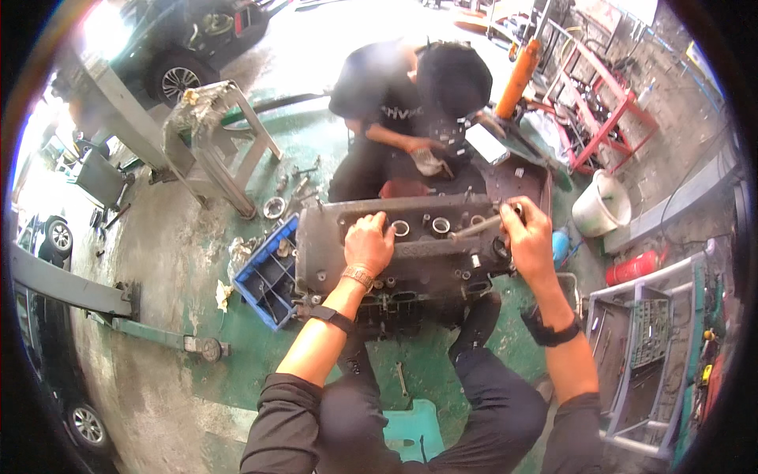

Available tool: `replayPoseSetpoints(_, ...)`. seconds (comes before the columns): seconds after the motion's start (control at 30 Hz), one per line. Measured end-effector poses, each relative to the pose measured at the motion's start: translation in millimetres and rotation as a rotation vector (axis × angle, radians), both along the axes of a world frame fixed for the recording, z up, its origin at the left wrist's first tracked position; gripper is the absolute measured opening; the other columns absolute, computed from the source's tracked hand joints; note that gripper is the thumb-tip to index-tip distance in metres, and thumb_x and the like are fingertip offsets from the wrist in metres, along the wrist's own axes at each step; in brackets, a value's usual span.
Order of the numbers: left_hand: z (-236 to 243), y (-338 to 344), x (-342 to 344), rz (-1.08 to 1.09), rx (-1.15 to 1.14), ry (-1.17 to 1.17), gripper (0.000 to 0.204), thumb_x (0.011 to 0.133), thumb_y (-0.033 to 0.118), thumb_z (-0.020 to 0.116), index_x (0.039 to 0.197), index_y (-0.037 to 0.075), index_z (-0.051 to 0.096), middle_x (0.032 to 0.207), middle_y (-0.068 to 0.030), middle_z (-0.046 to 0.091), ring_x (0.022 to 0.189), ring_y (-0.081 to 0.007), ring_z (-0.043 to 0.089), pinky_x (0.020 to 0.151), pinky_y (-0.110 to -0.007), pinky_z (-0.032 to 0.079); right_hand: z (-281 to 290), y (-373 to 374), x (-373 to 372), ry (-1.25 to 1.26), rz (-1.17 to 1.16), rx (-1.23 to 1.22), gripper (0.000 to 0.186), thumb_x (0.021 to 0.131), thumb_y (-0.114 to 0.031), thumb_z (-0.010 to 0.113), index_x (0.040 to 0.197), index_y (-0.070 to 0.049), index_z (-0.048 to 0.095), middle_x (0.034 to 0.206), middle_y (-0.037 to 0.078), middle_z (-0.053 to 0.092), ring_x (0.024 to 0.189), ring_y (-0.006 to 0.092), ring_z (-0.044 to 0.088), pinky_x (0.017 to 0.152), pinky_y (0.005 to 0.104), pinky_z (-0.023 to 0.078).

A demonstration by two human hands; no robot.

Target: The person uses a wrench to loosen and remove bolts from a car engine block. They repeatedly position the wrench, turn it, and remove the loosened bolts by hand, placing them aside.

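Note:
A grey, grimy engine valve cover (426,257) lies on top of an engine in front of me, with round holes along its middle. My left hand (369,243) rests on its left part, fingers bent and close together; whatever they hold is hidden. Over the cover's right end, my right hand (527,237) is closed around one end of a wrench (478,227). The wrench's bar points left across the cover, toward a ring-shaped hole (440,225). Small metal fittings stand along the cover's near edge.
Across the engine crouches a person in dark clothes (387,87), a gloved hand holding something. A blue divided tray (264,276) sits left of the engine. Nearby are a step stool (213,142), white bucket (602,205), tool cart (647,355), green stool (414,430) and floor spanner (402,378).

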State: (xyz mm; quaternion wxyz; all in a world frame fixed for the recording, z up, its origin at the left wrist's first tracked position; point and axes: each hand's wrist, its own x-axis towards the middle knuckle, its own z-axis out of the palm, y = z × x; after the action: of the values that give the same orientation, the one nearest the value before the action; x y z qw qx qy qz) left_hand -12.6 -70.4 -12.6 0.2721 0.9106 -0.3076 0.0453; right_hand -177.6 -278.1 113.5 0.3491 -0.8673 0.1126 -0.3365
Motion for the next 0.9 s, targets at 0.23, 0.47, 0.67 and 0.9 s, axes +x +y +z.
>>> replayPoseSetpoints(0.23, 61, 23, 8, -0.075, -0.367, 0.109, 0.046, 0.082, 0.026, 0.071, 0.116, -0.005, 0.062, 0.118, -0.0234, 0.062, 0.111, -0.0374, 0.059, 0.095, -0.041, 0.047, 42, 19, -31, -0.045, -0.073, 0.583, 0.008, 0.094, -0.008, 0.056, 0.098, -0.004, 0.062, 0.077, 0.007, 0.067, 0.052, 0.0049, 0.051, 0.046, 0.0196, 0.039)
replayPoseSetpoints(0.47, 183, 31, -22, 0.040, -0.924, 0.923, 0.045, 0.098, 0.041, 0.054, 0.101, -0.002, 0.063, 0.091, -0.0135, 0.069, 0.079, -0.0227, 0.068, 0.068, -0.034, 0.054, 79, 94, 6, -0.137, 0.081, 0.708, 0.015, 0.096, -0.007, 0.052, 0.108, -0.002, 0.061, 0.089, 0.008, 0.069, 0.061, 0.0075, 0.056, 0.052, 0.0211, 0.045)
replayPoseSetpoints(0.67, 212, 49, -52, -0.169, -1.411, 1.216, 0.045, 0.101, 0.036, 0.045, 0.100, -0.006, 0.061, 0.089, -0.0164, 0.067, 0.081, -0.0266, 0.067, 0.072, -0.037, 0.054, 95, 142, 7, -0.024, 0.300, 0.720, 0.018, 0.097, -0.006, 0.051, 0.111, -0.004, 0.062, 0.097, 0.007, 0.070, 0.064, 0.0068, 0.055, 0.057, 0.0225, 0.046)
replayPoseSetpoints(0.9, 236, 49, -67, -0.010, -1.801, 0.919, 0.028, 0.102, 0.027, 0.045, 0.095, 0.002, 0.056, 0.082, -0.0099, 0.064, 0.072, -0.0215, 0.062, 0.068, -0.036, 0.052, 91, 111, 11, 0.151, 0.452, 0.621, 0.026, 0.094, -0.014, 0.062, 0.115, 0.001, 0.064, 0.095, 0.006, 0.069, 0.071, 0.0078, 0.060, 0.061, 0.0224, 0.048)
